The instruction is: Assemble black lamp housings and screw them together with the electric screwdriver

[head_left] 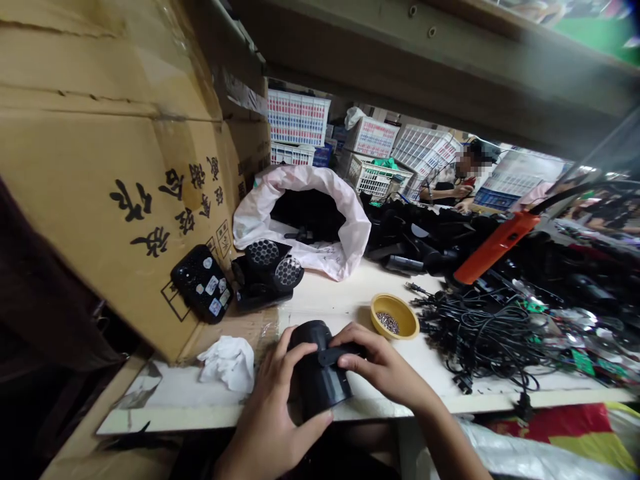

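At the table's front edge, my left hand (283, 407) wraps round a black cylindrical plastic housing (320, 387) lying tilted, its fingers on top and thumb at the lower end. Between the thumb and fingers of my right hand (373, 360) is a small flat black plastic part (330, 356) with a rounded end. That part rests against the top side of the housing; whether it is joined to it I cannot tell. Behind my right hand stands a yellow bowl (395, 313) with small metal screws. A crumpled white tissue (229, 363) lies left of my left hand.
A cardboard box (100, 147) walls off the left. Black honeycomb-grille parts (270, 270), a stickered black case (203, 283) and a white sack (320, 180) stand behind. Right lie black cords (480, 333) under a hanging orange tool (497, 247). A shelf beam (400, 67) crosses overhead; a person sits beyond.
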`<state>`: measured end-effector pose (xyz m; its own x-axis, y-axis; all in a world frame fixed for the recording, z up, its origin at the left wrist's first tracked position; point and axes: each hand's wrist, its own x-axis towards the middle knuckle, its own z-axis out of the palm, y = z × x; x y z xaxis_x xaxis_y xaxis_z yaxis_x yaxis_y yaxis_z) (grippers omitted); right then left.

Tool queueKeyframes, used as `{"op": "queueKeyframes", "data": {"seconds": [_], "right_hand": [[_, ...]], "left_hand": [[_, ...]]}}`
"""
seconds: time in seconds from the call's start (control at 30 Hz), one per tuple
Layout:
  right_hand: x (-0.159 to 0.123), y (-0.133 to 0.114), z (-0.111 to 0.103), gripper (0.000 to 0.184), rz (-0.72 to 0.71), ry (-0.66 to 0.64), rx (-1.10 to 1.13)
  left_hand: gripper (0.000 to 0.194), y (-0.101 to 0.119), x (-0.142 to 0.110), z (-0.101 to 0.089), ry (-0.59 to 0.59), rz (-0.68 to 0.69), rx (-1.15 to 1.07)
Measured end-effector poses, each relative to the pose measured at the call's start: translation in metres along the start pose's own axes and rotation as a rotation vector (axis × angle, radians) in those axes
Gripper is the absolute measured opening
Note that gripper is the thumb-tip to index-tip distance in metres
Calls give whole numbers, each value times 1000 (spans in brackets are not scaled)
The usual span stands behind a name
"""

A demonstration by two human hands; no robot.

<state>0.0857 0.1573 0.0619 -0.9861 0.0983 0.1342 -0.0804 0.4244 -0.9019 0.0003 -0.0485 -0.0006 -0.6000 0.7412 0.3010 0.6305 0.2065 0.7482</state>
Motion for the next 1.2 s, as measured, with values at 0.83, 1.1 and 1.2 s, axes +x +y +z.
{"op": "queueKeyframes", "data": {"seconds": [0.83, 1.1, 1.2], "right_hand": [[-16, -15, 19, 14, -13, 142, -3], [-6, 2, 7, 15, -17, 163, -80], [-4, 8, 10, 15, -16, 188, -51]], "left_hand": [[64, 10, 3, -3, 60, 34, -18], [67, 13, 26, -7, -1, 25, 47], [63, 9, 27, -7, -10, 6, 9]]}}
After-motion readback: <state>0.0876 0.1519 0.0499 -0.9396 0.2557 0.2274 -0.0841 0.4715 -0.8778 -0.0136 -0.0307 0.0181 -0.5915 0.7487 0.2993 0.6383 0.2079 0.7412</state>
